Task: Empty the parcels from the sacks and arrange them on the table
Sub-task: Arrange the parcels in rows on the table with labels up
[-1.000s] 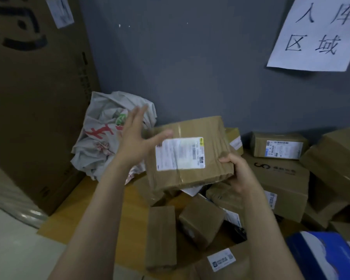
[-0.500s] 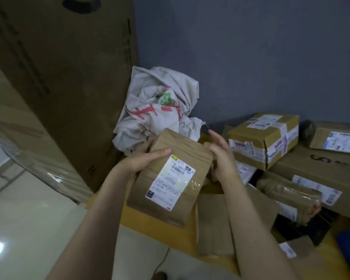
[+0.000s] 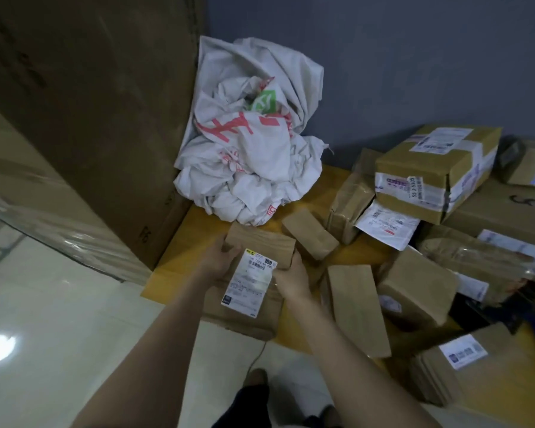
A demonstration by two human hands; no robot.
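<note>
Both hands hold a flat brown parcel [image 3: 250, 307] with a white shipping label, low over the front left corner of the yellow table [image 3: 179, 261]. My left hand [image 3: 221, 257] grips its far left edge. My right hand [image 3: 291, 278] grips its right side. A crumpled white sack [image 3: 247, 156] with red and green print lies bunched against the wall just beyond the parcel. Several brown parcels lie to the right, among them a small one [image 3: 309, 237] and a long flat one [image 3: 357, 307].
A tall cardboard box [image 3: 90, 103] stands at the left, tight against the table. A taped carton [image 3: 436, 171] sits on larger boxes at the back right. More labelled parcels [image 3: 464, 372] crowd the front right. Pale floor and my shoes [image 3: 254, 378] show below.
The parcel came down from chest height toward the table's front left corner, and my view tilted downward. Both hands shifted their grip to the parcel's far end.
</note>
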